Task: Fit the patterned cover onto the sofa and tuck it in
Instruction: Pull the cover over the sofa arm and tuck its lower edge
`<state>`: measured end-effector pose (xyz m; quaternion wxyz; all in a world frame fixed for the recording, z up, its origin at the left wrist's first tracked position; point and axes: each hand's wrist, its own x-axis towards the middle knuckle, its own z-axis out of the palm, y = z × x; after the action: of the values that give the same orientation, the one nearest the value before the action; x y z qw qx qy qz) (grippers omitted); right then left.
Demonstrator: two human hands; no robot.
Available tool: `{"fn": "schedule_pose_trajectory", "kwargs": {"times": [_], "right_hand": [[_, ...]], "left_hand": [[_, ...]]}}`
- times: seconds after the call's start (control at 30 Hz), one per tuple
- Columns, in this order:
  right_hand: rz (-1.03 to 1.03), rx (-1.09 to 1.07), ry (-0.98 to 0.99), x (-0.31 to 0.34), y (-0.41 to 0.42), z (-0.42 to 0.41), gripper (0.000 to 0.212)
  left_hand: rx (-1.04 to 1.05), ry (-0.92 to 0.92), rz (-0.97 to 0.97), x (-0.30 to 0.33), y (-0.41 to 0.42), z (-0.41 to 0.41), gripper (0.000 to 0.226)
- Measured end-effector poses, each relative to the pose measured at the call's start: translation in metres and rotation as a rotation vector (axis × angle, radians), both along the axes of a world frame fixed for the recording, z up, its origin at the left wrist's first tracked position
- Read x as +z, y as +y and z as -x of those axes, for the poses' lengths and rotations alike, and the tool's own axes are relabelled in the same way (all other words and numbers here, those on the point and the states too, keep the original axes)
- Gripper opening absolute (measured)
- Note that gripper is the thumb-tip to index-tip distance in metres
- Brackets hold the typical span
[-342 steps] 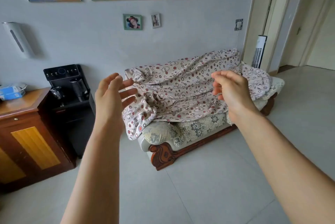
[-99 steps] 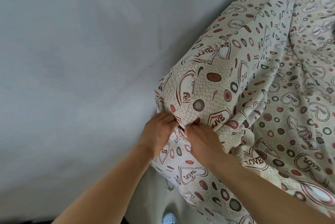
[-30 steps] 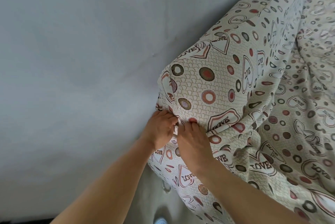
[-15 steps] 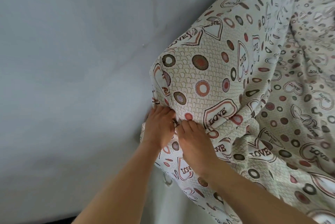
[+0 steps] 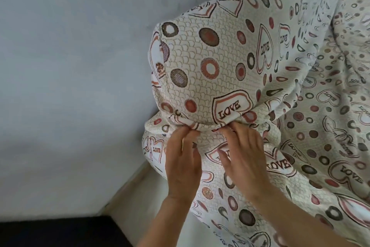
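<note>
The patterned cover (image 5: 212, 60), cream with brown and pink circles and "LOVE" hearts, is stretched taut over the rounded back corner of the sofa, which it hides entirely. Below that bulge runs a crease (image 5: 208, 126) where the cloth folds inward. My left hand (image 5: 183, 164) has its fingertips at the crease and pinches a small fold of cover. Beside it on the right, my right hand (image 5: 242, 156) lies flat on the cloth and pushes its fingertips into the same crease. To the right the cover falls loose and wrinkled (image 5: 330, 106).
A plain grey wall (image 5: 70, 76) stands close on the left, right behind the sofa corner. A strip of pale floor (image 5: 140, 202) shows between wall and sofa. The dark top of something (image 5: 60, 232) fills the lower left corner.
Both hands have shifted slightly right along the crease, the right one spreading flatter. The view has moved closer and lower, so floor and the dark object now show.
</note>
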<state>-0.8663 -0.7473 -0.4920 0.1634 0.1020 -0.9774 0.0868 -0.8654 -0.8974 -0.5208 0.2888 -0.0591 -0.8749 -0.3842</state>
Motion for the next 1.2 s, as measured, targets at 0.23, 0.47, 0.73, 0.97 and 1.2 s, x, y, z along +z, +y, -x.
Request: {"fn": "schedule_pose_trajectory", "kwargs": {"times": [0.23,0.47,0.73,0.97,1.2], "right_hand": [[-0.008,0.204,0.162,-0.002,0.011,0.024,0.034],[-0.112,0.188,-0.173,-0.051,0.007,-0.001,0.038],[-0.224,0.161,-0.153,-0.083,-0.022,0.005,0.027],[-0.237,0.049,-0.203,-0.075,-0.018,-0.024,0.029],[-0.113,0.094,-0.256,-0.065,-0.051,-0.030,0.070]], "left_hand": [[-0.102,0.070,0.294,-0.001,-0.021,0.022,0.017],[-0.150,-0.076,0.468,-0.044,-0.028,0.016,0.016],[-0.253,-0.212,0.652,-0.064,-0.038,0.044,0.011],[-0.265,-0.203,0.481,-0.067,-0.045,0.013,0.018],[-0.172,-0.114,0.360,-0.074,-0.057,0.005,0.042]]}}
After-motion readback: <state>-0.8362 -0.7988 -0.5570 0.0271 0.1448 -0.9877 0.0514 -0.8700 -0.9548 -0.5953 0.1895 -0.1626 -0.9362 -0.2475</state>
